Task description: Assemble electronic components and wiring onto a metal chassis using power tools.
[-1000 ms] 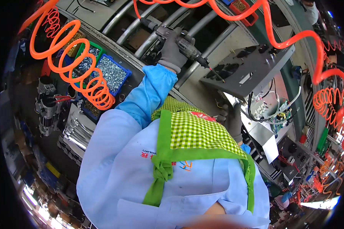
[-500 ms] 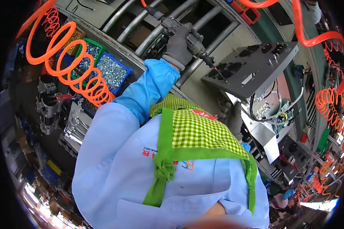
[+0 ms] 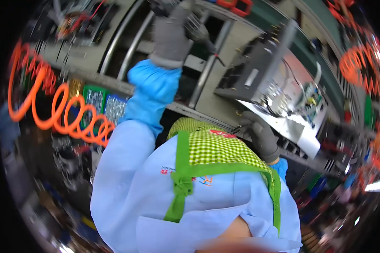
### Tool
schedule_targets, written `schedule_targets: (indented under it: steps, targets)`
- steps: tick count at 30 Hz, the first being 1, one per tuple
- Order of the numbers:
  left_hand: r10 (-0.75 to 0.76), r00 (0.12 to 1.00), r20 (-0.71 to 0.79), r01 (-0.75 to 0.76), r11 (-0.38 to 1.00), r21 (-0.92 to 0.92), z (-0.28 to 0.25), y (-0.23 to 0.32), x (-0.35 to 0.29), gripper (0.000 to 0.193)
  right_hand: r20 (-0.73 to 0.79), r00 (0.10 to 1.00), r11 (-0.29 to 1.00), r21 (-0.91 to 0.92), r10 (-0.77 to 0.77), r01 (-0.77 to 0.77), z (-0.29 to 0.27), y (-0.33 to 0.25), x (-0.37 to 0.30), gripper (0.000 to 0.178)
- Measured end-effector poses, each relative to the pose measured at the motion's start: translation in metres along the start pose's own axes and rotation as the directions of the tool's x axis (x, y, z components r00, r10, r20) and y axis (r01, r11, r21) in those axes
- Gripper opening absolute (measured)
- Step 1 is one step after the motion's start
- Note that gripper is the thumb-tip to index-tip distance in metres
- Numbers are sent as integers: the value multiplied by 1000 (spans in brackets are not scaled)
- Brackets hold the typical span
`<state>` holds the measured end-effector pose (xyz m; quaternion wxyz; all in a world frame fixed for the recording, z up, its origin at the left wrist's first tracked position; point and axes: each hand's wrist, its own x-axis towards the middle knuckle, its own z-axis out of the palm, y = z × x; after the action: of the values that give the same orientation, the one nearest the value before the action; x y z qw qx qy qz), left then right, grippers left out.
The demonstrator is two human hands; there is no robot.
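Observation:
My left hand [image 3: 169, 38], in a grey glove with a blue sleeve cover, is closed around a dark power screwdriver [image 3: 197, 29]. The tool's thin bit points down to the right, apart from the dark grey panel [image 3: 257, 69] of an open metal unit. Close to my apron, my right hand [image 3: 261, 135], also gloved in grey, has its fingers curled together. Small dark bits show at its fingertips, too blurred to name. White sheet metal [image 3: 278, 126], loose wires and a circuit board [image 3: 312, 101] form the unit's open side.
Metal rollers [image 3: 135, 46] run across the bench under my left arm. A coiled orange air hose [image 3: 50, 114] hangs at left, before a green bin [image 3: 93, 103] and a blue bin [image 3: 114, 107] of small metal parts. Another orange coil [image 3: 359, 67] hangs at right.
My left hand has lifted the power screwdriver off the panel, moving up and left. The panel now appears more steeply tilted. My right hand shows more fully beside the apron; the view has shifted.

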<state>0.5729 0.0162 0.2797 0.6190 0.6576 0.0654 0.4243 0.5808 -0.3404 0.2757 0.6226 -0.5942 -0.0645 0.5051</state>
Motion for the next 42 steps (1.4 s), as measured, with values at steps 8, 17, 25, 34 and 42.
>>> schedule_targets:
  steps: [8,17,25,34,42]
  targets:
    - [213,749,627,218,815,-537,182,199,-28,43,-106,401,397,-503,-910,767,1,-82,-120,104]
    - [290,281,915,495,773,-397,357,225,-211,65,-504,248,485,-419,-827,768,-51,-6,-258,105]
    - [174,94,980,223,956,-192,455,172,-395,57,-812,118,814,-579,-571,-51,-162,153,-392,85]
    - [-110,-664,740,-134,991,27,470,84,-483,40,-973,100,652,-215,-210,-727,-251,352,-468,63]
    - [48,-850,524,-60,980,-188,505,77,-586,35,-908,-328,723,42,-260,-690,-272,419,-442,57]
